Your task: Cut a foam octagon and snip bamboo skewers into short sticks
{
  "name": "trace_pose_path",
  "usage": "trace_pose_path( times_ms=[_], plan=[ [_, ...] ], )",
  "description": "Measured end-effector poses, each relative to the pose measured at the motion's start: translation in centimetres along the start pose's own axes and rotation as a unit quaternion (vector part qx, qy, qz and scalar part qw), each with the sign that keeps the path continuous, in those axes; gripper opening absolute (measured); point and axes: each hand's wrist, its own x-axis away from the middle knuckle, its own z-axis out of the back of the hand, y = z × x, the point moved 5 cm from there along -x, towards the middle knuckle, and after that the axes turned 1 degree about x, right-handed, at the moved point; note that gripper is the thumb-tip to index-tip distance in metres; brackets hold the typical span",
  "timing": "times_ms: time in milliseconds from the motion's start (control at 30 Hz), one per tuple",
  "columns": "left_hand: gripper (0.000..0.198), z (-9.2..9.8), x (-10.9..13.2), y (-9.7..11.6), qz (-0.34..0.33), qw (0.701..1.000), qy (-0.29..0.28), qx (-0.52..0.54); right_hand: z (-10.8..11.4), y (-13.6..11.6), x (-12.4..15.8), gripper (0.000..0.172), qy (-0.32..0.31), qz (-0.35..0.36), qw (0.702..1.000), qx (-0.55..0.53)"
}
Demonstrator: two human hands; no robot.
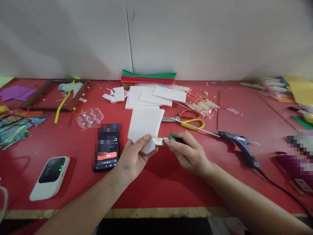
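Observation:
My left hand [135, 153] pinches a small white piece of board or foam [148, 149] between thumb and fingers, above the red table. My right hand [189, 151] is closed around a utility knife [171, 138] with a green part near its front; most of its handle is hidden by my fingers. The knife's pale, flat blade [158, 141] points left and meets the white piece at its right edge. Just behind my left hand lies a larger white sheet [145, 122]. Scissors [193, 123] with a yellow and red handle rest beyond my right hand.
A glue gun [238, 145] with its cord lies to the right. Left are a phone [107, 147], a white device [50, 178], a clear plastic palette [90, 118] and a wooden frame [83, 93]. White sheets [168, 94], coloured strips [149, 78] and wrapped sticks [200, 102] lie behind.

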Motion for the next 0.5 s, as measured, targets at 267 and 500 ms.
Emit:
trace_pose_path(
  times_ms=[267,500],
  plan=[
    [0.036,0.03,-0.06,-0.06,0.022,1.000,-0.007,0.007,-0.02,-0.11,0.00,0.072,-0.008,0.003,1.000,-0.026],
    [0.029,-0.39,0.17,-0.21,0.019,0.999,-0.050,-0.006,0.16,-0.37,0.09,0.071,0.001,0.011,1.000,-0.024]
  ],
)
